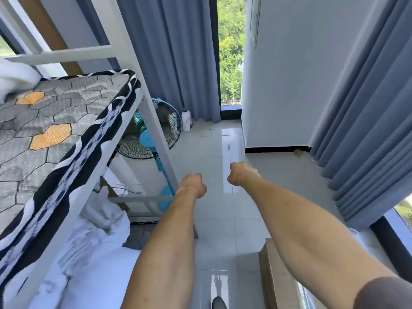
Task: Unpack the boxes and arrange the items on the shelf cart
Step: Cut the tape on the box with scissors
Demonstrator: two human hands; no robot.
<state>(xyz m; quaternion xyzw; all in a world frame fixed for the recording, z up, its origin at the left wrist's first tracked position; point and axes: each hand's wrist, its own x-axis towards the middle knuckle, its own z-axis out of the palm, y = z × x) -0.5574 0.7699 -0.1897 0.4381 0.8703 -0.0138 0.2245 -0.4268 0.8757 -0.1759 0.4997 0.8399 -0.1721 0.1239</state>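
Note:
Both my arms stretch forward over the white tiled floor (223, 152). My left hand (193, 185) is curled into a fist and holds nothing. My right hand (240, 173) is also curled into a fist, empty, a short gap to the right of the left one. No box, unpacked item or shelf cart shows in this view.
A white bunk bed frame (153, 121) with a patterned mattress (55, 130) fills the left. Behind its post stands a blue fan (147, 134), with a white bottle (186, 121) beside it. Blue curtains (365, 108) hang at the back and right. A wooden edge (274, 275) sits lower right.

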